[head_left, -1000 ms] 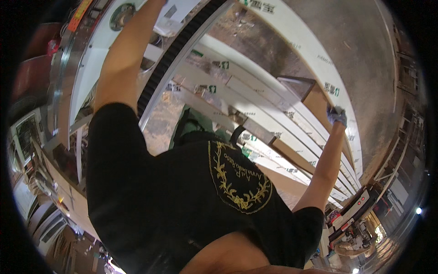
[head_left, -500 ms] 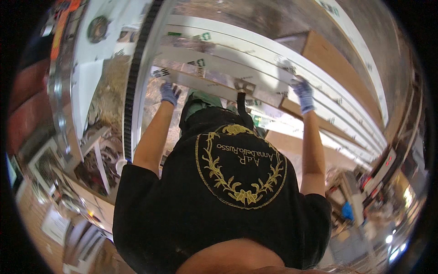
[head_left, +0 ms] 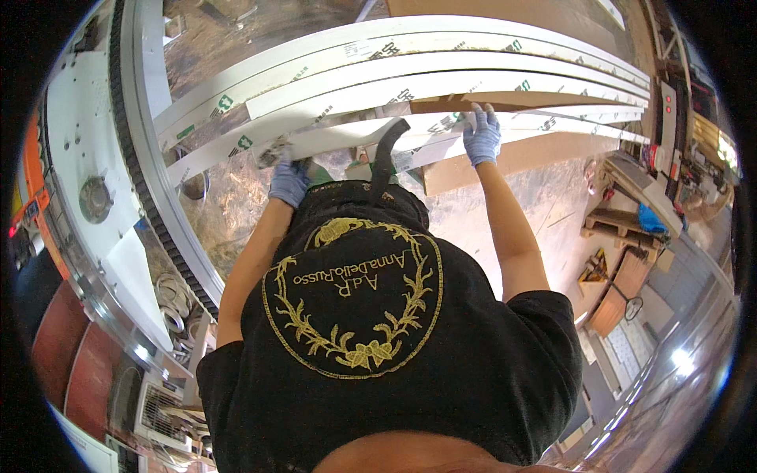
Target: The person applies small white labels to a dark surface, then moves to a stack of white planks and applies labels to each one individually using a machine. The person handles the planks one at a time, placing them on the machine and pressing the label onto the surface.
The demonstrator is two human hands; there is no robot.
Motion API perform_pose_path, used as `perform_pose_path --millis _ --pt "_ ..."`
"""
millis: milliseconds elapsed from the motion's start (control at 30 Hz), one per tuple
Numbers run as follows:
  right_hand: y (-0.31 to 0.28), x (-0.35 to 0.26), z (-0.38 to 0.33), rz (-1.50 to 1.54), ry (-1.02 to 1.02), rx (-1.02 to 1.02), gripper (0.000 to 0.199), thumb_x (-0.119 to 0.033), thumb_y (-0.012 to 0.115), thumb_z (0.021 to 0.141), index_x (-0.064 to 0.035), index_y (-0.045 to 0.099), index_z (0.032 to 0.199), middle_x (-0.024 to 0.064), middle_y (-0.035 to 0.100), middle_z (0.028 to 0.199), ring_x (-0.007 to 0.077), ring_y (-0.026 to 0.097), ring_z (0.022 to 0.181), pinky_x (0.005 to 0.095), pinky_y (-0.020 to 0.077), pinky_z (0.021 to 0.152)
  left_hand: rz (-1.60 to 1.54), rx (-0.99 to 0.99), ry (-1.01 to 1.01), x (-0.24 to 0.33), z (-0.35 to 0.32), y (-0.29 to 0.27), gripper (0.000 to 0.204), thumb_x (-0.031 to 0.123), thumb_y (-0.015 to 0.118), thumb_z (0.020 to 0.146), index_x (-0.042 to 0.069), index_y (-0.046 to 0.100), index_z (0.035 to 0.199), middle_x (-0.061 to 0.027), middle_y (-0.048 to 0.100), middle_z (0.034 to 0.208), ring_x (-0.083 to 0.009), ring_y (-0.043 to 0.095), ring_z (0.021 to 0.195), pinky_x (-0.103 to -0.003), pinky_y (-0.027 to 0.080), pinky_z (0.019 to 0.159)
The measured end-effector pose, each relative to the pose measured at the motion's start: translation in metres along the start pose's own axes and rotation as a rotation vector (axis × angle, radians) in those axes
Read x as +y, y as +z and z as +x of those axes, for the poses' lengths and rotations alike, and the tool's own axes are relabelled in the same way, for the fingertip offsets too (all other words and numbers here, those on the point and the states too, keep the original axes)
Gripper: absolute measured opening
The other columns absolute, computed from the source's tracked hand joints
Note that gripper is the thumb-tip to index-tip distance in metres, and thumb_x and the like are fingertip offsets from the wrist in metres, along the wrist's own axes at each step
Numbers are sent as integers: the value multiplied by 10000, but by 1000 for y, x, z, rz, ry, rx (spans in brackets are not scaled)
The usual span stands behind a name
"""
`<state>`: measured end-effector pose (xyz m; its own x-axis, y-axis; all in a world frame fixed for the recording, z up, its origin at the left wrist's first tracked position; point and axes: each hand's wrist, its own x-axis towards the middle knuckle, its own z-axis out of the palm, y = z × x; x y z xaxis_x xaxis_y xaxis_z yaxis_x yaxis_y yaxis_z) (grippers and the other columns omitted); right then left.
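A long white profile strip with printed film lies crosswise, close in front of my waist. My left hand, in a pale blue-grey glove, is closed at its left end, where the fingers are partly blurred. On the right, my gloved right hand grips the same strip, its fingers reaching over the far edge. More white profiles lie side by side just beyond it, roughly parallel. A dark curved strap sticks up from my waist across the near strip.
A grey metal rail with a black ribbed chain runs along my left, beside a white machine panel. Brown cardboard lies under the profiles. At right stand a wooden pallet and a workbench.
The view has swung, so the profiles lie flatter across it. My left hand has come closer to my waist; my right hand has moved along to the near strip.
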<state>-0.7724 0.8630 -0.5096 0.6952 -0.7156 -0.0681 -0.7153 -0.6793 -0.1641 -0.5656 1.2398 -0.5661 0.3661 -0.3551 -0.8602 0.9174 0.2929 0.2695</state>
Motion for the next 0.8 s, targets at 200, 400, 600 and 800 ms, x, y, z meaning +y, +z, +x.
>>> perform_pose_path --millis 200,400,600,800 --pt "20 62 22 75 446 10 416 -272 548 770 -206 469 1173 118 389 1275 328 375 1149 391 383 917 563 40 -278 -46 1 83 465 319 689 731 78 507 1083 -95 584 1015 -250 563 886 -390 488 723" --pt "-3 115 58 -108 -60 -280 535 -217 568 691 -210 452 1213 143 351 1308 323 273 1241 376 268 1020 1809 -294 212 -102 55 106 465 316 581 778 31 518 1140 -156 566 1106 -292 554 988 -350 426 836" --pt "-47 140 100 -310 -205 -460 405 -148 624 689 -217 543 1079 24 555 1052 213 488 1060 445 313 899 1890 -376 285 -151 67 169 533 410 558 756 15 498 1109 -226 557 1056 -361 511 1011 -394 399 852" --pt "-96 111 114 -73 -424 -402 410 -182 572 637 -218 561 1046 58 555 999 240 525 945 416 361 789 1560 -276 221 -113 13 198 410 268 549 792 -7 493 1091 -206 573 1034 -311 562 943 -391 422 792"
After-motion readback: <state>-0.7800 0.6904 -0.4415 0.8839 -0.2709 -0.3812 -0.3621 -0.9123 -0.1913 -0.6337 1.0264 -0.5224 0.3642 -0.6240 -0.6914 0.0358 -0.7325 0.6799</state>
